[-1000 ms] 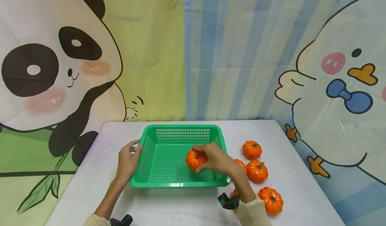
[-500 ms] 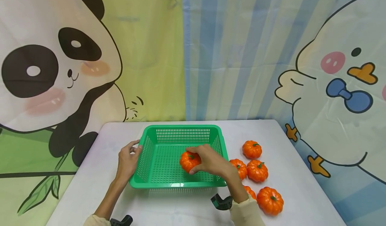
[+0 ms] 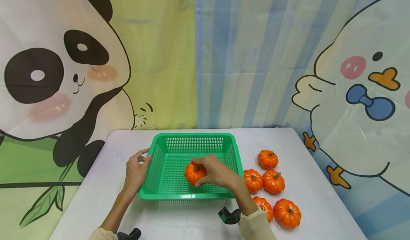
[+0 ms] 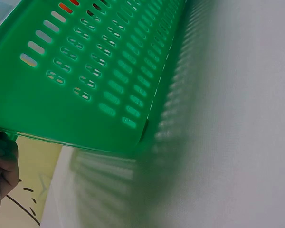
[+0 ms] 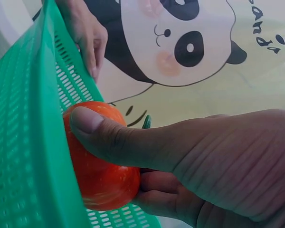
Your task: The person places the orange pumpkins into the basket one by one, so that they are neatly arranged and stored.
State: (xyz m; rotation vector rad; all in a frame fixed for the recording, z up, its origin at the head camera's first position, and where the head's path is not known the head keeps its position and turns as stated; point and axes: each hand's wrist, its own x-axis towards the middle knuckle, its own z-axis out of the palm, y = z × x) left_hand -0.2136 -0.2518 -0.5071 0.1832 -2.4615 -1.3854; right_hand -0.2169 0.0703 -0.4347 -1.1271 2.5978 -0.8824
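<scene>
My right hand (image 3: 217,172) holds a small orange pumpkin (image 3: 192,174) with a green stem over the inside of a green plastic basket (image 3: 189,197). In the right wrist view the thumb presses one side of the pumpkin (image 5: 107,178), with the fingers curled behind it. At the left side, my left hand (image 3: 136,169) grips the basket's rim; part of this hand (image 4: 4,164) shows at the rim in the left wrist view. The basket floor around the held pumpkin is bare green mesh.
Several more orange pumpkins stand on the white table (image 3: 179,220) right of the basket, among them a far pumpkin (image 3: 267,159) and a near pumpkin (image 3: 287,213). A curtain (image 3: 163,55) with cartoon animals hangs behind the table.
My right hand has moved left across the basket with the pumpkin in its grip, uncovering pumpkins on the table behind the forearm. The left hand stays at the rim.
</scene>
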